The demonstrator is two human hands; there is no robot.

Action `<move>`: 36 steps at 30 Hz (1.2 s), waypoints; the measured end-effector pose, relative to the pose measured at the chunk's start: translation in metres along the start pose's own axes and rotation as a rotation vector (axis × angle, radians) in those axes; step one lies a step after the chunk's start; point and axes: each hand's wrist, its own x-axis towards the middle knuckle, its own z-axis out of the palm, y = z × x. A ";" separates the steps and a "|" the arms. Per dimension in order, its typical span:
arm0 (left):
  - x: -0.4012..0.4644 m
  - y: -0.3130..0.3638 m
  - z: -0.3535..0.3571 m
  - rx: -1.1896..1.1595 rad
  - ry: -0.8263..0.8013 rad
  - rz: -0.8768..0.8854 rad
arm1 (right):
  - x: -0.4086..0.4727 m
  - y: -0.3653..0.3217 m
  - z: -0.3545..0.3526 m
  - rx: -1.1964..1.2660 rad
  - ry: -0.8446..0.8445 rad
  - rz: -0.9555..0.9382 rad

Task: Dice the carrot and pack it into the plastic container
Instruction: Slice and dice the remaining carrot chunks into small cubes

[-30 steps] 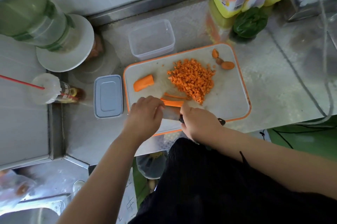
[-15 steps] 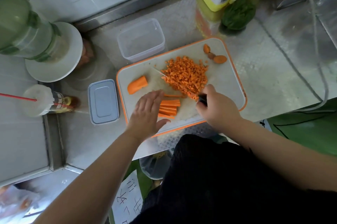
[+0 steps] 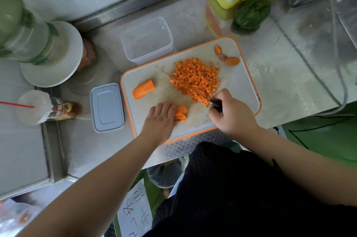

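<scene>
I see two bare forearms, no sleeves, entering from lower left and lower right, ending in the left hand (image 3: pixel 160 121) and right hand (image 3: pixel 232 114), no rings or watch visible, with a black, finely textured garment filling the lower centre and right of frame.

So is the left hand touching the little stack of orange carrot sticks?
Touching: head view shows the left hand pressing its fingers on the orange carrot sticks.
</scene>
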 end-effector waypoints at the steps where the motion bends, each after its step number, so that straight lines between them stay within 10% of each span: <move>1: -0.003 0.007 0.001 0.019 -0.003 -0.097 | 0.001 -0.003 0.001 0.001 -0.041 0.010; 10: 0.016 0.068 -0.020 -0.216 -0.296 -0.968 | 0.023 -0.015 0.025 -0.134 -0.409 0.085; 20: -0.018 0.065 0.000 -0.161 0.112 -0.711 | 0.026 -0.009 0.036 -0.299 -0.451 -0.015; 36: -0.018 0.051 0.004 -0.230 0.257 -0.653 | 0.018 -0.003 0.036 -0.262 -0.424 0.032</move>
